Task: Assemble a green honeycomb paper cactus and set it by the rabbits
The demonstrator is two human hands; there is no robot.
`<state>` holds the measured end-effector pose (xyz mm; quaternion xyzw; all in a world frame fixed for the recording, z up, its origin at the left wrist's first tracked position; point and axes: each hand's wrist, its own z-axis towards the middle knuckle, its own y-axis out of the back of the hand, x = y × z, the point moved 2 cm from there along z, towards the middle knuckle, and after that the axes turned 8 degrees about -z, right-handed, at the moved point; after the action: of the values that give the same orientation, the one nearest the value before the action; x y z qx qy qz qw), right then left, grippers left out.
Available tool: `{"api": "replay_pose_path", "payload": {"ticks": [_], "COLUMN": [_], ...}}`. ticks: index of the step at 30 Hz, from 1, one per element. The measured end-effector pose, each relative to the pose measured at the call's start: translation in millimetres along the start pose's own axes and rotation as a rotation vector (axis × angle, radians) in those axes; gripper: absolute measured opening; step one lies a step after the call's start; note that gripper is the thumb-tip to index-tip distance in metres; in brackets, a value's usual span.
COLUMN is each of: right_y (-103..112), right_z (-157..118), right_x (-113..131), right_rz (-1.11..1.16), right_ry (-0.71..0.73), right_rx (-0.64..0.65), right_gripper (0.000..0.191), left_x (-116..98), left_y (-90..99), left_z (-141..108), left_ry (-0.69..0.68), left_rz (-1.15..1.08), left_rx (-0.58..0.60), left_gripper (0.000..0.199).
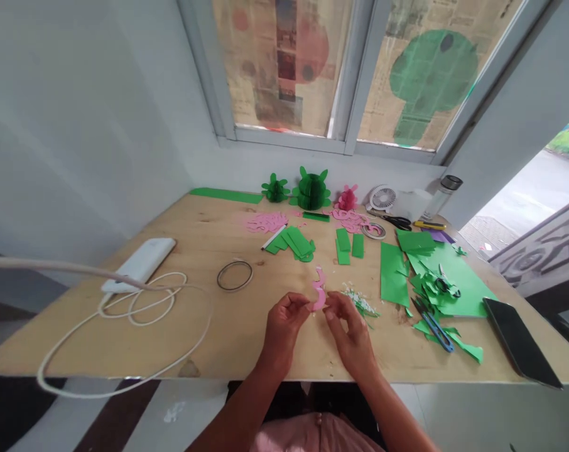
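Observation:
Over the near middle of the table I hold a curvy pink paper cutout [319,296], with its wavy end pointing away from me. My left hand [282,326] pinches its lower left edge between thumb and fingers. On the other side, the fingertips of my right hand [350,333] close at its lower right edge; the exact contact is small and partly hidden. A little pile of green and white paper snippets [360,302] lies just beyond my right hand. Several green paper strips [298,243] and more pink paper cutouts [265,222] lie farther back.
Blue-handled thread snips [436,329] and green scraps lie at right, beside a phone [522,342]. A tape roll [373,231], black scissors [397,221], small fan [382,198] and bottle [442,198] stand or lie behind. Leftward are a ring [234,275], white power bank [140,263] and looping cable [124,394].

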<state>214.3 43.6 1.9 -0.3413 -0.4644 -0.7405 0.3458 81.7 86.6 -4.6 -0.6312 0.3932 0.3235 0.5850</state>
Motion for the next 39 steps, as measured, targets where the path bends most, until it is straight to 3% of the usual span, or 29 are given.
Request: {"api": "replay_pose_path", "payload": {"ticks": [3, 6, 7, 11, 16, 20, 29, 39], "right_y": [-8, -7, -6, -4, -12, -18, -19, -15], "right_z": [-2, -3, -4, -16, -36, -41, -39, -39], "right_x": [5, 2, 1, -4, -8, -15, -15, -15], "right_rz": [0.001, -0.019, -0.029, -0.063, -0.066, -0.068, -0.066, -0.051], "right_ry": [0.019, -0.006, -0.020, -0.051, -0.039, -0.035, -0.031, -0.049], "right_rx": [-0.017, -0.062, -0.082, -0.085, -0.020, -0.014, -0.015, -0.037], "right_gripper": [0.020, 0.018, 0.017, 0.018, 0.018, 0.018, 0.019, 0.019], "left_x": [5, 3, 0, -15, -16, -5, 2, -11], "left_y": [1.8, 8.7, 11.3, 14.4, -9.5, -22.5, -9.4, 12.5], "left_z": [-3, 7, 15, 71, 137, 161, 171, 149], "left_ry": [-0.052, -0.269, -0.353, -0.435, -0.470, -0.457, -0.485, -0.574], "left_rz": [0.122, 0.520, 0.710, 0.958, 1.251, 1.417, 1.514, 1.263], "left_rx": [0.069, 0.110, 0.093, 0.033, 0.041, 0.061, 0.083, -0.080], "left_gripper": [0.022, 0.020, 0.020, 0.013, 0.020, 0.027, 0.016, 0.025]}}
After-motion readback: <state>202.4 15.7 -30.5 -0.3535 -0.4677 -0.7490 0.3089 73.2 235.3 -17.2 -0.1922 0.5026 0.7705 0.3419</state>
